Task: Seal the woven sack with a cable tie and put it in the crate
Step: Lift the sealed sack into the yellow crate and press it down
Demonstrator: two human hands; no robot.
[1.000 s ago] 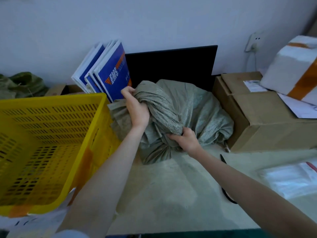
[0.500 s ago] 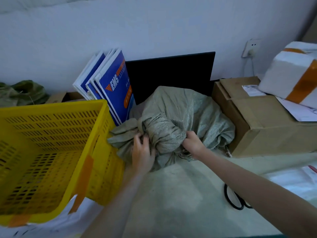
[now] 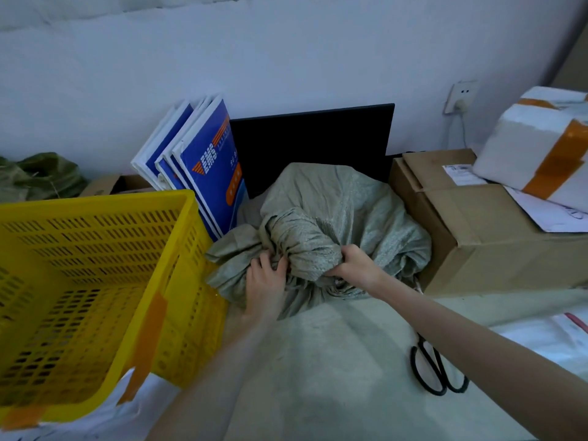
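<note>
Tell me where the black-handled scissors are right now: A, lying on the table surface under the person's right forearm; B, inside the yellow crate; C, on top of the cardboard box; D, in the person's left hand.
A. The scissors lie flat on the table beside and partly under the right forearm, while the left hand and right hand both grip the woven sack.

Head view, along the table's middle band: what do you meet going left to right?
yellow crate → left hand → woven sack → right hand → cardboard box
</note>
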